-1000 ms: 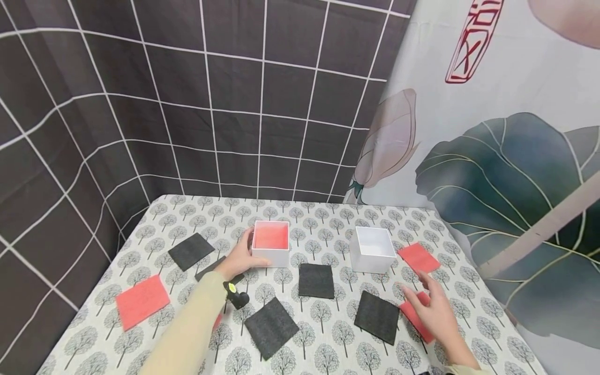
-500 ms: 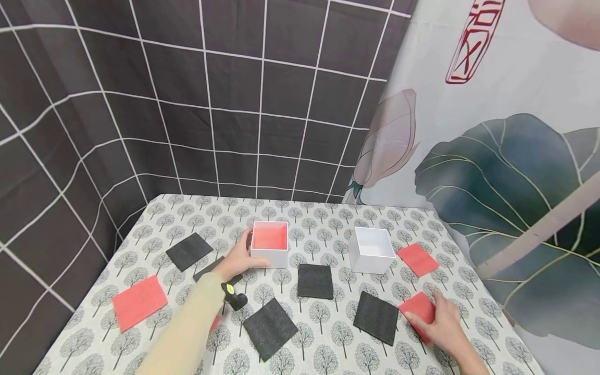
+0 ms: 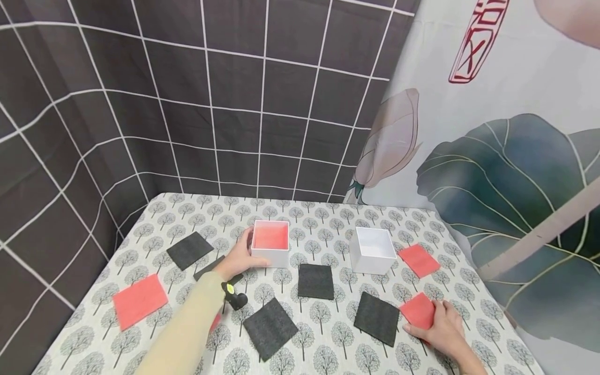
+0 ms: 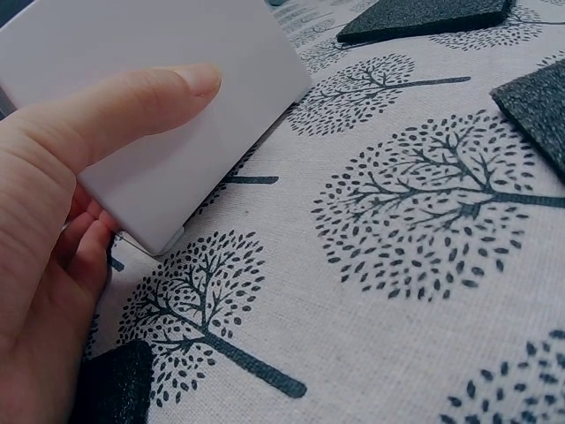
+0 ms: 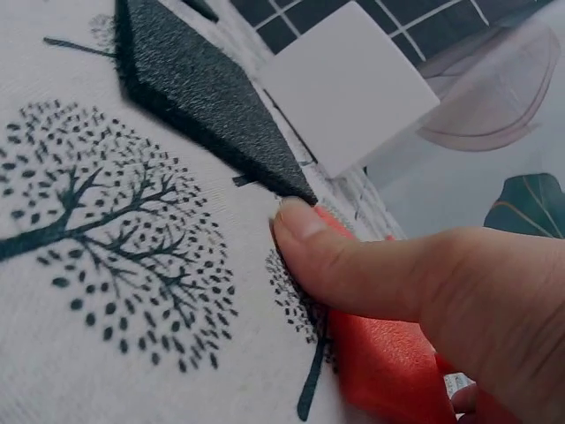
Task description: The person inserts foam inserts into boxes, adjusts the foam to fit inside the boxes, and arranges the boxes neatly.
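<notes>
My left hand [image 3: 240, 259] grips a white open-topped box [image 3: 277, 259] at its left side. In the left wrist view the thumb lies across the box's white wall [image 4: 203, 44], while the other fingers are partly hidden behind it. The inside of this box shows red. At the right, my right hand [image 3: 442, 328] pinches a red foam square [image 3: 417, 310] between thumb and fingers. In the right wrist view the red square [image 5: 388, 367] looks bent under the thumb, and most fingers are out of sight. A black foam square [image 3: 377, 318] lies just left of it.
A second white box [image 3: 373, 263], pale inside, stands right of centre. Another red square [image 3: 419, 260] lies beside it, and one more [image 3: 140, 302] at the left. Several black squares are spread about, including one between the boxes [image 3: 316, 281]. A tree-patterned cloth [image 3: 323, 346] covers the table.
My right hand has come down onto the near red square at the right, and its fingers have closed on it and bent it. The left hand stays on its box.
</notes>
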Motion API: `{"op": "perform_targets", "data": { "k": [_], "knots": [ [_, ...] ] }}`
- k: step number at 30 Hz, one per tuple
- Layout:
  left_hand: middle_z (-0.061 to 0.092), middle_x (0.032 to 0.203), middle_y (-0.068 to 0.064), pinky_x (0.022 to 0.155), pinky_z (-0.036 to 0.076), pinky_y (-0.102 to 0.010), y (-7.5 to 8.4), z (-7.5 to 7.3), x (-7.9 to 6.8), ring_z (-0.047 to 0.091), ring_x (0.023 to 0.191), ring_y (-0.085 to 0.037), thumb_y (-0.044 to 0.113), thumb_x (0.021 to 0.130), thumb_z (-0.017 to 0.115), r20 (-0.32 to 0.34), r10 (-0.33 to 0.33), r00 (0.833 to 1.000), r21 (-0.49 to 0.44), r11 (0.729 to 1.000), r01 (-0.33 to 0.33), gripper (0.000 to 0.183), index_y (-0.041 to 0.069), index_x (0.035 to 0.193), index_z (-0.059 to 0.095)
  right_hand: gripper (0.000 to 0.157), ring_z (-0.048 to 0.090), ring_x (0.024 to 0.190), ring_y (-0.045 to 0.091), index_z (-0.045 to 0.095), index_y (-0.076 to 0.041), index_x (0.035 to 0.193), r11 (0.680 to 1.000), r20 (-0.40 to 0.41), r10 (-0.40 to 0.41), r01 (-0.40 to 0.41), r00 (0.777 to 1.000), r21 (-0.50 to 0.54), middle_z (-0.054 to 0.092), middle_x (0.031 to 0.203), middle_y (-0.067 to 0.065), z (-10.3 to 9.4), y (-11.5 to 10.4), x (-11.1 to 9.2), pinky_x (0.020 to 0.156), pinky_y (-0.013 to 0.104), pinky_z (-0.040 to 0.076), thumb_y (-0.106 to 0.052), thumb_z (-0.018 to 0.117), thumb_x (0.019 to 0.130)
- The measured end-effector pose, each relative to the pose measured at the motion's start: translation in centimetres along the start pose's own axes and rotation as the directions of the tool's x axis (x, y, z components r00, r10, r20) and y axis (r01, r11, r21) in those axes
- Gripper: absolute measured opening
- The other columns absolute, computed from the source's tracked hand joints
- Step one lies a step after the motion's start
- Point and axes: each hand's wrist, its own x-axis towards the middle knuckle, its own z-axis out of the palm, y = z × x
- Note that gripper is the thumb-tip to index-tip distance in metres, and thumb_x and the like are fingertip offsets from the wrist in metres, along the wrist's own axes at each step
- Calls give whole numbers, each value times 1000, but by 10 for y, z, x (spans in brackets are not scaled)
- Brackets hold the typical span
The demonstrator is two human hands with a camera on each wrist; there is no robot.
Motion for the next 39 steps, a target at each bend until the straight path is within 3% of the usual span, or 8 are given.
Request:
{"op": "perform_targets", "data": {
  "k": [7, 15, 20, 25, 31, 39],
  "knots": [
    [38, 134, -19, 94, 46, -37, -3, 0, 0, 49, 114, -34, 2, 64, 82, 17, -5, 1000, -1, 1000, 5, 108, 5, 146, 13, 108, 23, 109, 52, 29, 19, 128, 999, -55, -48, 49, 997, 16, 24, 125, 41, -3, 0, -4, 86, 65, 29, -57, 74, 66],
    [41, 132, -19, 93, 46, -38, -4, 0, 1, 50, 112, -33, 3, 63, 83, 17, 10, 1000, -7, 1000, -9, 108, 4, 146, 14, 98, 44, 93, 41, 42, 17, 119, 973, -91, -198, 185, 976, -138, 46, 106, 31, -11, 3, -2, 71, 52, 43, -58, 74, 65],
    [40, 133, -19, 94, 45, -38, -3, 0, 0, 50, 112, -32, 4, 64, 83, 12, 8, 1000, 2, 1000, -8, 107, 4, 146, 14, 92, 48, 83, 34, 49, 18, 112, 946, -79, -268, 247, 960, -211, 50, 94, 23, -16, 1, 5, 67, 47, 46, -54, 76, 62],
    [38, 135, -19, 94, 45, -37, -3, 1, 0, 49, 113, -33, 4, 64, 83, 16, 10, 1000, 3, 1000, -10, 108, 4, 146, 13, 82, 47, 77, 29, 52, 15, 107, 939, -79, -288, 265, 954, -217, 49, 88, 15, -15, -1, 6, 63, 43, 46, -49, 77, 62],
    [37, 135, -19, 91, 48, -36, -5, 0, 1, 49, 113, -34, 3, 65, 83, 21, 10, 1000, -17, 1000, -10, 109, 4, 146, 10, 82, 49, 82, 28, 51, 11, 115, 950, -91, -259, 238, 961, -200, 52, 97, 16, -17, -4, 2, 59, 39, 46, -48, 76, 63],
    [37, 135, -19, 89, 49, -36, -8, -1, 2, 49, 113, -34, 2, 64, 82, 22, -2, 1000, -36, 999, 3, 108, 5, 146, 12, 76, 48, 73, 20, 53, 4, 116, 950, -135, -267, 238, 954, -201, 51, 100, 12, -20, -10, -1, 50, 32, 39, -48, 76, 65]
  ]
}}
